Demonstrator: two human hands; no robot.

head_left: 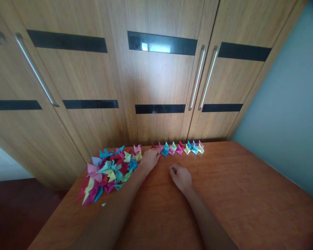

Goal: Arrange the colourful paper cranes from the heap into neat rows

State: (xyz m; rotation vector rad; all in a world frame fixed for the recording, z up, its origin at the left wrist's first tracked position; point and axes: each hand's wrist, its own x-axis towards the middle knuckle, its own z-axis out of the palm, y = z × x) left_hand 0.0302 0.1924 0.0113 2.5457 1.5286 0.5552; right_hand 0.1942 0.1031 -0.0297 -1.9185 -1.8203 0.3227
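Small folded paper cranes in pink, blue, red, green and yellow lie about my hands. My left hand [150,159] is at the left end of a double row of paper cranes [187,149], its fingers closed at a pink paper crane [160,148]; they partly hide it. To the left, a loose heap of paper cranes [117,166] lies on the table, partly behind my left forearm. My right hand [181,177] rests on the tabletop in front of the row, fingers curled in, with nothing visible in them.
The brown wooden table [240,194] backs onto a wooden wardrobe [159,76] with metal handles and dark strips. A pale wall [284,139] stands on the right. A small green paper scrap [103,205] lies near the heap. The table's left edge drops to a dark floor.
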